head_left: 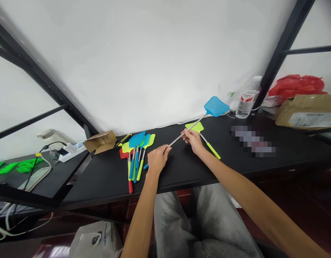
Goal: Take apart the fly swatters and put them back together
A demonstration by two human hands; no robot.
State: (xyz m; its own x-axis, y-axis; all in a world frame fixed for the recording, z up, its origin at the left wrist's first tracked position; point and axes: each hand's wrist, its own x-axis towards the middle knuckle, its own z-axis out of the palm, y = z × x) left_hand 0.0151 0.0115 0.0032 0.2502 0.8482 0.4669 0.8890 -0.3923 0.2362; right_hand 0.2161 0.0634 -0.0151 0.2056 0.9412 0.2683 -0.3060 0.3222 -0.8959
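Note:
A fly swatter with a blue head [216, 106] and a thin metal shaft is held slantwise above the black table. My left hand [156, 158] is closed around its handle end, with a bit of blue handle showing below the fist. My right hand [192, 140] pinches the shaft about midway, its fingers partly hidden. Just behind the right hand, a lime-yellow fly swatter [213, 149] lies on the table. To the left of my left hand lies a bunch of several fly swatters [137, 139] in blue, lime, green and red, overlapping each other with handles toward me.
An opened cardboard box [101, 142] stands at the table's [106, 175] back left, a water bottle [247, 100] at the back right. A blurred-out item [252, 141] lies on the right. Farther right is a carton [307, 113] under red plastic [298, 86]. A power strip [72, 151] sits left.

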